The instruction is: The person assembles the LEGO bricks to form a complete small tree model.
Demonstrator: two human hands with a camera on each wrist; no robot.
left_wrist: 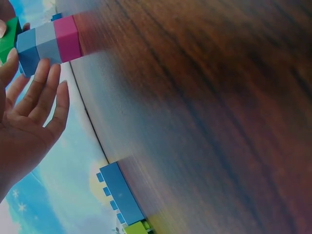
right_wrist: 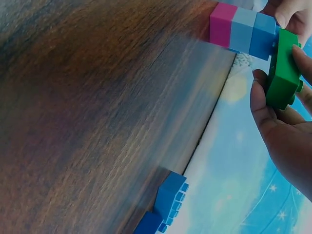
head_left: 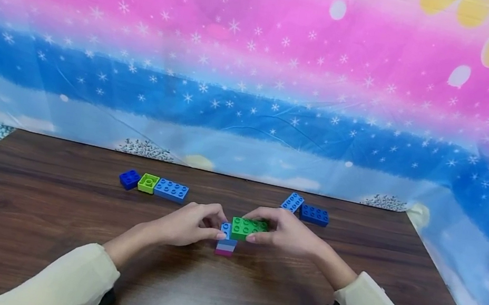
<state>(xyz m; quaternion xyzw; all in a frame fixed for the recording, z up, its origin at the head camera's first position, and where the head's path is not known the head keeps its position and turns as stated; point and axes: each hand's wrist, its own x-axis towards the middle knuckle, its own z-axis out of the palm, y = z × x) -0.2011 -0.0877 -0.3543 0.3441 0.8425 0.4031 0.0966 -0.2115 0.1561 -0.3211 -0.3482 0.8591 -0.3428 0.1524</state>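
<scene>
Near the middle of the table stands a small stack: a pink brick at the bottom, a pale blue-grey brick above it, and a blue brick on top. My left hand steadies the stack from the left, thumb and fingers around the blue brick. Between thumb and fingers, my right hand grips a long green brick. The green brick overlaps the right part of the blue brick's top and juts out to the right. In the right wrist view it looks slightly tilted; whether its studs are engaged I cannot tell.
Back left, a dark blue brick, a lime green brick and a long blue brick lie in a row. Back right lie a blue brick and a darker blue brick. A patterned cloth borders the wooden table.
</scene>
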